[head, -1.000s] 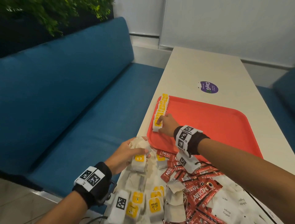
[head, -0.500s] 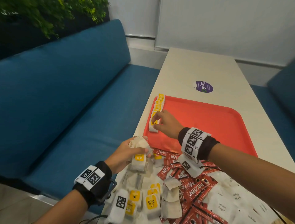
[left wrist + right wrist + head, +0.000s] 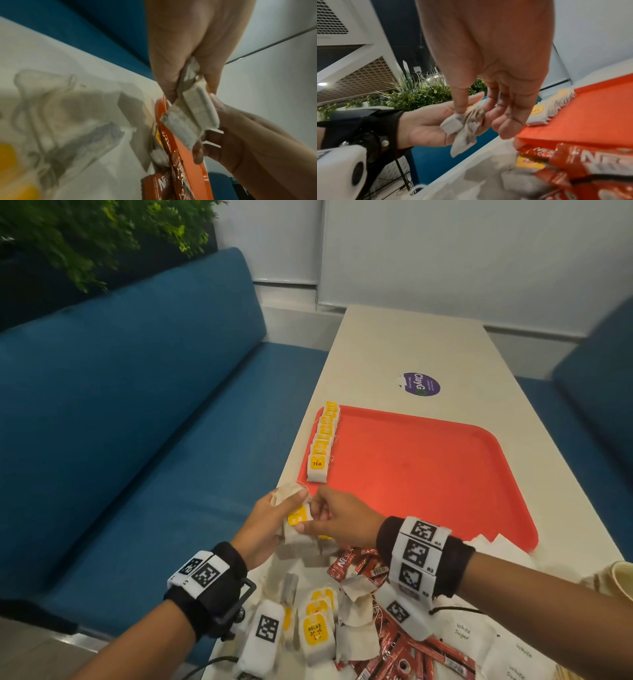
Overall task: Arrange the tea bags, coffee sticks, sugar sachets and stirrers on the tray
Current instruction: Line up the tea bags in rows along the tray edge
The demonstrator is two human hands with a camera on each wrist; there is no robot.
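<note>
Both hands meet over the near left corner of the red tray [image 3: 428,474]. The left hand [image 3: 263,529] holds a small bunch of tea bags [image 3: 291,508], with its thumb and fingers curled round them. The right hand [image 3: 342,522] pinches one of those bags between thumb and first finger, and its other fingers hang loose. In the left wrist view the held bags [image 3: 187,119] look white and a bit blurry. On the tray, a neat row of tea bags [image 3: 323,440] with yellow tags runs along the left edge, from about 9 o'clock up to 11 o'clock. The rest of the tray is bare red. At 6 o'clock from the tray, on the pale table [image 3: 394,350], lies a mixed pile: loose tea bags [image 3: 317,625], red coffee sticks [image 3: 404,648] and white sugar sachets [image 3: 479,642]. A paper cup [image 3: 621,580] peeks in at 4 o'clock. A round purple sticker [image 3: 420,384] sits at 12 o'clock past the tray. A blue bench [image 3: 137,422] runs along the table at 9 o'clock.
</note>
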